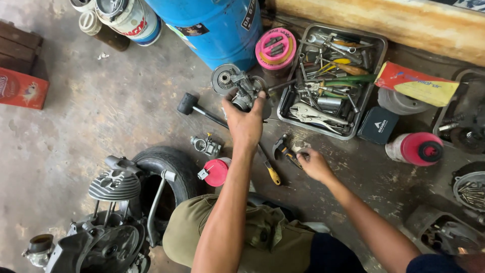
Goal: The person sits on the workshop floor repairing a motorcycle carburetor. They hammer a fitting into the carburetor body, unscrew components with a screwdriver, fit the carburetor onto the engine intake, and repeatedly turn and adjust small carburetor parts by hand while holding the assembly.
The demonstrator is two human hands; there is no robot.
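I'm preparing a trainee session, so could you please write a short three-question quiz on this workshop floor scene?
1. True or false: the left hand grips a metal carburettor.
2. The right hand reaches towards: A) the blue drum, B) the pliers on the floor, C) the tyre.
3. Which container holds the spanners and other hand tools?

Key
1. True.
2. B.
3. The metal tray beside the pink-lidded tub.
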